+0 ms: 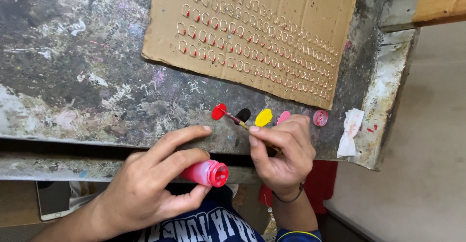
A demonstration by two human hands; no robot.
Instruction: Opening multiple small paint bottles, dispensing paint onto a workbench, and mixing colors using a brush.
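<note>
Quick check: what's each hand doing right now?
Left hand: closed around a small open red paint bottle.
Right hand: pinching a thin paintbrush, its tip in the red paint blob.

Red paint bottle (206,172); brown cardboard (272,9); yellow paint blob (263,118).

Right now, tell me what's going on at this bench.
A person sits at a paint-stained workbench. The left hand holds a small open bottle of red paint, tipped on its side. The right hand holds a thin brush with its tip in a red paint blob; black, yellow and pink blobs lie beside it. Further back lies a cardboard sheet with rows of small loops; some at the left are tipped red.
</note>
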